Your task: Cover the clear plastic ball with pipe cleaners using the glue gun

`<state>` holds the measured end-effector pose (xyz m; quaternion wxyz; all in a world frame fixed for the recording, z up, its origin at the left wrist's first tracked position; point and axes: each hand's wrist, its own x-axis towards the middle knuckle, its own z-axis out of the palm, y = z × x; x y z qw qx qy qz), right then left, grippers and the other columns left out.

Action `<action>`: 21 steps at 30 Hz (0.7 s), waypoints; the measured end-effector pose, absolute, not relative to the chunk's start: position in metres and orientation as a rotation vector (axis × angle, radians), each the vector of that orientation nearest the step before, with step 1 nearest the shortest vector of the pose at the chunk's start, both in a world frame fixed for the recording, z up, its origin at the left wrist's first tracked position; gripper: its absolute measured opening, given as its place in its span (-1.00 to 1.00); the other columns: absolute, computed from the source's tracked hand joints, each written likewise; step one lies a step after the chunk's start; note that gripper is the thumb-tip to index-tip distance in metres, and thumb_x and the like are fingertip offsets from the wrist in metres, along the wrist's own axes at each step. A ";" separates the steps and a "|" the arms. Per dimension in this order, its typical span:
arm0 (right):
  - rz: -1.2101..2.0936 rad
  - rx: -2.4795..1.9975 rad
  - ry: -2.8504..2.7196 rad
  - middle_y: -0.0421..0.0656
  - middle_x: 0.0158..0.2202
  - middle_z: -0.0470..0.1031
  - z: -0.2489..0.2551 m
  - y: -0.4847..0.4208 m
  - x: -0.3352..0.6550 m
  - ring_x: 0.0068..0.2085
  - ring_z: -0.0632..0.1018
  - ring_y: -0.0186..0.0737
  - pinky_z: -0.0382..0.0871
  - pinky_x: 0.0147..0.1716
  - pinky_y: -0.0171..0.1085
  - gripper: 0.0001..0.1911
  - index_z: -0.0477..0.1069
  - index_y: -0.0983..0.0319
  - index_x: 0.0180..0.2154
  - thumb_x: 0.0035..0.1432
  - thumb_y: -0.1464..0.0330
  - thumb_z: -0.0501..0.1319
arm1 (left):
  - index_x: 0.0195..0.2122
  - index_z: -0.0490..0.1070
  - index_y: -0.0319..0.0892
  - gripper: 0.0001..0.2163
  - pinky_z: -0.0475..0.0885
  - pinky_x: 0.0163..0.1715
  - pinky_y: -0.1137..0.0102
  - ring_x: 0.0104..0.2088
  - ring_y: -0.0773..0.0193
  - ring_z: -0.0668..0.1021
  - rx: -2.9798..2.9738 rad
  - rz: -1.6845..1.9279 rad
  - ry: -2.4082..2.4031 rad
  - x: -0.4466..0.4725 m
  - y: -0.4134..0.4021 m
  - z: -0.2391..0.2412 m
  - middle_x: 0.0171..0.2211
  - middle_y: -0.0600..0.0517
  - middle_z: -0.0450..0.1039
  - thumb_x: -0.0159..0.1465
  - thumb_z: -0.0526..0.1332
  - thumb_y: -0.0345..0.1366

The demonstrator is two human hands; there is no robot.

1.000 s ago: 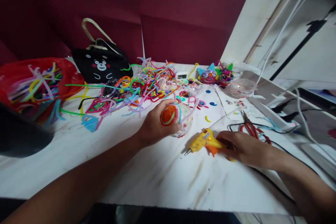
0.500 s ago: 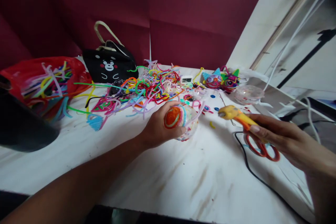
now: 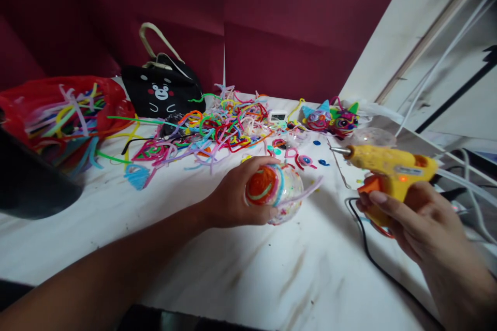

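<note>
My left hand (image 3: 233, 194) is wrapped round a clear plastic ball (image 3: 292, 194) decorated with pipe cleaners, including an orange coil (image 3: 261, 184) and a blue band. From its right side a lilac pipe cleaner (image 3: 311, 187) sticks out, its end free. My right hand (image 3: 423, 225) grips a yellow glue gun (image 3: 382, 160) by its handle, fingers at the orange trigger. A small orange light glows on the gun. Its metal nozzle points left, above and apart from the ball. Red scissors handles (image 3: 382, 229) show only in part behind my right hand.
A heap of pipe cleaners (image 3: 229, 119) spreads across the white table (image 3: 248, 274). Behind stand a black bag (image 3: 163, 90) and two craft heads (image 3: 318, 118). A red bag (image 3: 112, 101) is at left; a black cord (image 3: 365, 243) runs at right.
The glue gun has come up and turned side-on, its nozzle now pointing left. My left hand and the ball have shifted slightly right and down. My right hand now covers most of the scissors.
</note>
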<state>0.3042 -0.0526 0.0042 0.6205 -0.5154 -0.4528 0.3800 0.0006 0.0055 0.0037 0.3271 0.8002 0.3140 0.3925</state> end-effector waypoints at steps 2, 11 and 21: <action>0.860 -1.212 -1.108 -0.20 -0.42 0.58 -0.001 -0.057 0.309 -0.49 0.57 -0.30 0.53 -0.52 -0.41 -0.72 0.59 0.16 -0.34 -0.16 0.32 0.55 | 0.14 0.31 -0.14 -0.32 0.43 0.01 0.20 -0.01 0.03 0.52 2.104 1.018 0.824 0.001 0.005 0.004 0.09 -0.10 0.43 -0.07 0.38 -0.23; 0.735 -1.235 -1.493 -0.17 -0.29 0.63 -0.006 -0.071 0.301 -0.32 0.67 -0.17 0.61 -0.38 -0.34 -0.72 0.55 0.11 -0.19 -0.01 0.33 0.46 | 0.14 0.31 -0.15 -0.32 0.47 -0.02 0.22 -0.08 0.08 0.54 2.074 0.958 0.816 0.002 0.004 0.002 0.07 -0.10 0.45 -0.05 0.39 -0.20; 0.486 -1.258 -1.692 -0.15 -0.17 0.51 -0.020 -0.076 0.304 -0.26 0.62 -0.15 0.56 -0.35 -0.27 -0.71 0.48 0.05 -0.13 0.06 0.29 0.41 | 0.15 0.30 -0.11 -0.29 0.46 0.01 0.24 -0.07 0.11 0.55 2.100 0.961 0.770 0.002 0.007 -0.008 0.07 -0.05 0.46 -0.06 0.41 -0.15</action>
